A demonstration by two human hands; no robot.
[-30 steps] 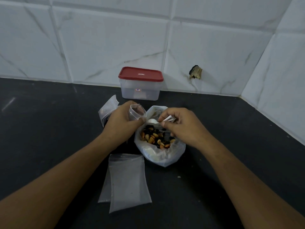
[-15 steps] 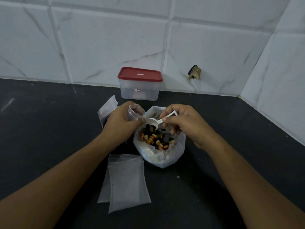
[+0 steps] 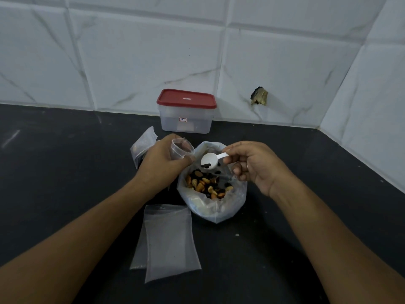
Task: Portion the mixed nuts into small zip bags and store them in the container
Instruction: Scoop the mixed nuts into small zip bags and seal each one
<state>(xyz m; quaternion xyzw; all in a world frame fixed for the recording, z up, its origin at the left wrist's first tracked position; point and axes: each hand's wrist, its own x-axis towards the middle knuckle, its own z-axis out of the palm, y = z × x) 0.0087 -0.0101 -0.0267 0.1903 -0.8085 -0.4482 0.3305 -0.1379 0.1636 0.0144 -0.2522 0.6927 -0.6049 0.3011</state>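
Left of the right grip (image 3: 252, 165) pinching the spoon (image 3: 209, 160), the left grip (image 3: 162, 165) holds a small bag (image 3: 180, 149) open; the spoon has lifted off the nuts (image 3: 203, 185), seemingly near-empty, so pouring comes next.

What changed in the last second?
The right hand rolled at the wrist, tipping the white scoop so its bowl faces the camera, one dark piece at its lip. The left hand still holds the small zip bag open; nut bag and container unmoved.
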